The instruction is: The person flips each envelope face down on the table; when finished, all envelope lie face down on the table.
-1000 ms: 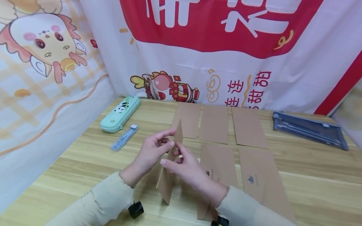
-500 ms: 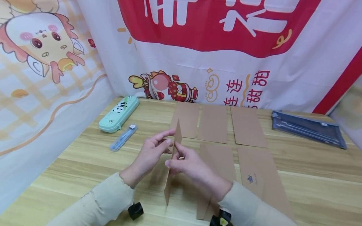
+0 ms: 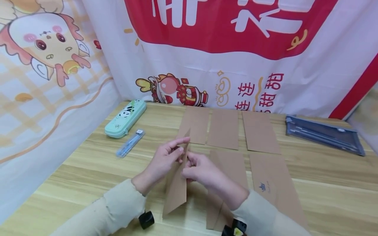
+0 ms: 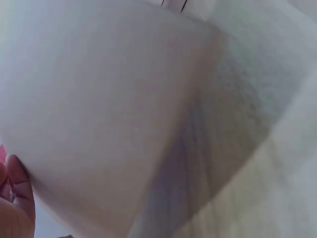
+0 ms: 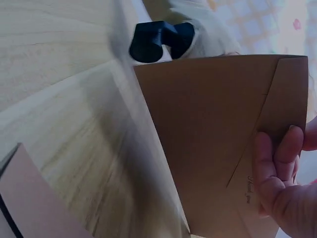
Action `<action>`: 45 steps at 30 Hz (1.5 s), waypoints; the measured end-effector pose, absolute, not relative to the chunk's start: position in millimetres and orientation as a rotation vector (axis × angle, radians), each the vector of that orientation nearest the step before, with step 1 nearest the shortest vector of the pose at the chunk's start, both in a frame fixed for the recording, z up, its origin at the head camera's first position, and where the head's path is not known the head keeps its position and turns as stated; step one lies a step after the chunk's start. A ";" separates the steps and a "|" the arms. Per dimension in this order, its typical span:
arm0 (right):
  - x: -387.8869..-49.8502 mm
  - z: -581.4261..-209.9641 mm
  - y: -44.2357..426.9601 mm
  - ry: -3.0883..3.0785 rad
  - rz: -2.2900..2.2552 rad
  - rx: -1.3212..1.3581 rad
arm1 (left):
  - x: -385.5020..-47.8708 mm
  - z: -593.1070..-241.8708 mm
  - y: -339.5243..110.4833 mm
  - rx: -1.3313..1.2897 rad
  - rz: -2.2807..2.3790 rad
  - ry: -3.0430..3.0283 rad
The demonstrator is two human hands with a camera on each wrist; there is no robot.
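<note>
A brown kraft paper envelope [image 3: 176, 188] stands on edge, tilted, above the wooden table. My left hand [image 3: 162, 161] pinches its upper part, thumb on the left side and fingers near the top edge. Lower down, my right hand [image 3: 208, 170] grips the right-hand edge between thumb and curled fingers. In the right wrist view the envelope [image 5: 208, 134] shows a slanted flap line and small "Thank you" print beside the fingers [image 5: 265, 153]. Its plain side [image 4: 94, 99] fills much of the left wrist view, with part of my left hand [image 4: 20, 198] at the lower left.
Several brown envelopes lie flat in two rows, including a back one [image 3: 261, 132] and a front one with a blue crown print [image 3: 277, 190]. A mint pencil case [image 3: 125, 119] and a small clear case [image 3: 130, 144] lie left. A dark zip pouch [image 3: 325, 135] lies right.
The envelope has turned from nearly edge-on so that its broad face shows. The left fingers have come over its top edge. The right hand has shifted slightly right.
</note>
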State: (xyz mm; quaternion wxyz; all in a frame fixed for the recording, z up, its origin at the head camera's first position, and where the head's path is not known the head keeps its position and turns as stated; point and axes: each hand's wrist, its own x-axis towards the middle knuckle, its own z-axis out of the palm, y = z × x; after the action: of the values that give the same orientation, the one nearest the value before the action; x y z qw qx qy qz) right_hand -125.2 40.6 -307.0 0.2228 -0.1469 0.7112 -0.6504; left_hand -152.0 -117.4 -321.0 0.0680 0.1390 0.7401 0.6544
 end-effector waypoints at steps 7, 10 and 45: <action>-124.7 -314.9 52.8 1.843 -1.976 -0.342 | -148.1 -312.5 -122.4 0.507 1.970 2.209; -126.2 -320.7 58.5 1.713 -2.104 -0.339 | -146.4 -306.0 -134.2 0.473 2.018 2.264; -141.5 -344.7 73.8 2.022 -1.700 -0.191 | -135.7 -342.1 -182.6 0.117 1.667 2.241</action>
State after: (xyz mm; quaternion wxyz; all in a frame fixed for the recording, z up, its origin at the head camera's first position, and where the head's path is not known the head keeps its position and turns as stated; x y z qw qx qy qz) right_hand -141.5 73.8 -344.7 0.2438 -0.0698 0.7404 -0.6225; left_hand -135.7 -182.6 -342.1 0.1723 0.0413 0.7897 0.5874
